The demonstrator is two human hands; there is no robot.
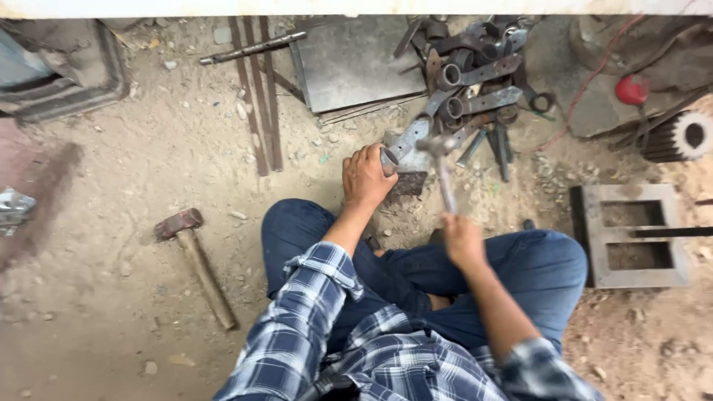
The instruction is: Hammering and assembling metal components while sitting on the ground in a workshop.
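Steel bar (407, 145) lies gripped under left hand (366, 178); right hand (462, 239) grips hammer (443, 167) above it.

hammer (440, 160) motion-blurred, gear (679, 136) cut off

Left hand (366, 178) clamps down on a grey metal piece (407, 145) resting on a small block (407, 182) in the dirt. Right hand (462, 239) grips a hammer (443, 167), its blurred head right over the piece. Just beyond sits a heap of ring-ended metal parts (475, 82) beside a flat steel plate (349, 63). A rusty sledgehammer (197, 263) lies off to the left, a concrete block (631, 238) to the right.
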